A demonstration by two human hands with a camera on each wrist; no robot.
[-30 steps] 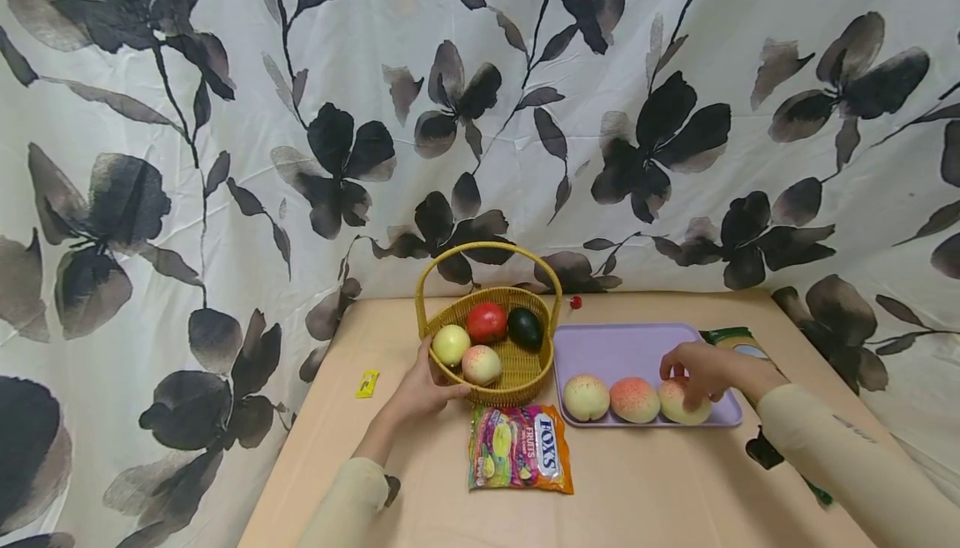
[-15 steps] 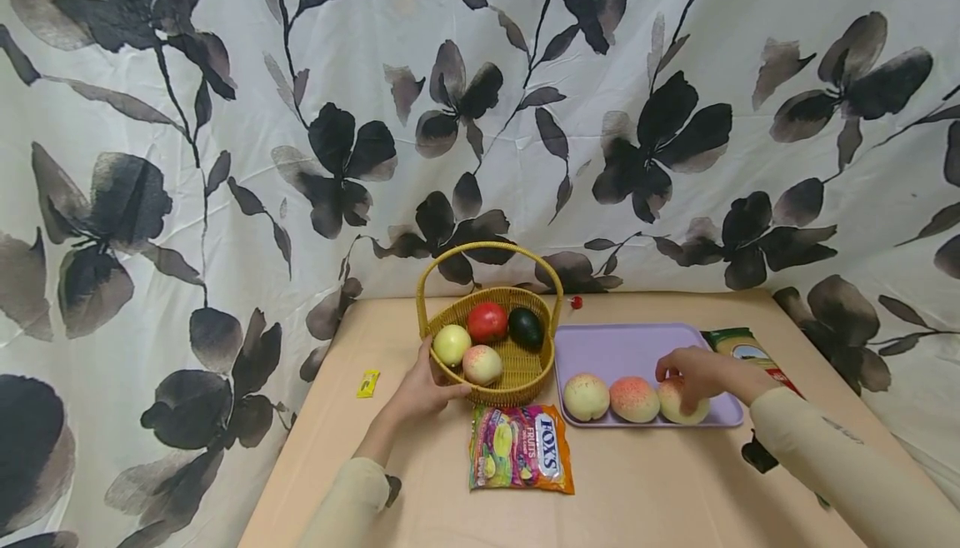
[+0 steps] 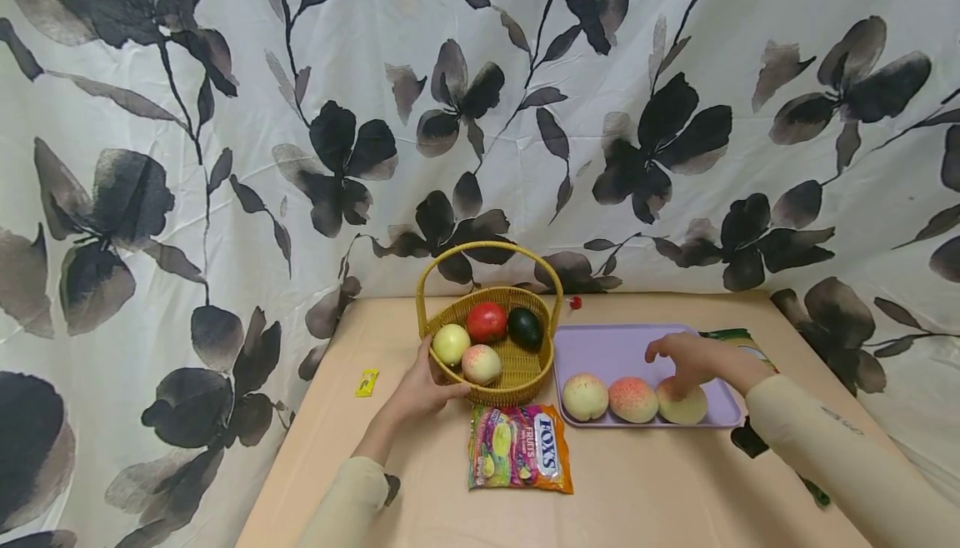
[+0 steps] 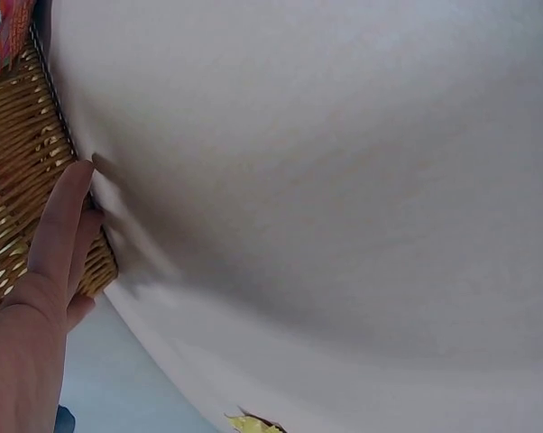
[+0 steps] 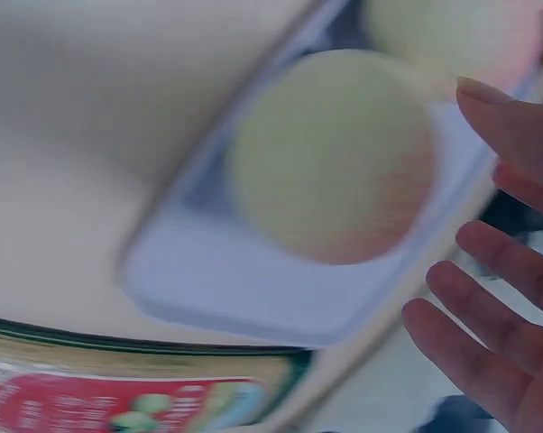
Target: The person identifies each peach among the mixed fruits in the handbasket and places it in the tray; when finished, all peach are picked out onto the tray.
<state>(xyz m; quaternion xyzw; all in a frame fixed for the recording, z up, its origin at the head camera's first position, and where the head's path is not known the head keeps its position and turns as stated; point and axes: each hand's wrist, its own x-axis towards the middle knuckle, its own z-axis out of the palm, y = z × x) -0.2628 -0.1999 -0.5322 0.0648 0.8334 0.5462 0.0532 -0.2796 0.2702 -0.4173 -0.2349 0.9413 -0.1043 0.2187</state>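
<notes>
My left hand rests against the near left side of a yellow wicker basket, fingers lying straight along its wall in the left wrist view. Inside the basket are a red round fruit, a dark green avocado, a pale yellow fruit and a peach. Over the purple tray, my right hand hovers with fingers spread above the rightmost peach. The right wrist view shows these fingers apart from that peach.
Two more peaches, one at the left and one in the middle, line the tray's front. A FOX'S candy bag lies before the basket. A yellow wrapped candy is at left; a green-edged packet lies beside the tray.
My right hand has loosened from the rightmost peach, its fingers spreading and rising slightly leftward. The peach stays on the tray. The left hand and basket have not moved.
</notes>
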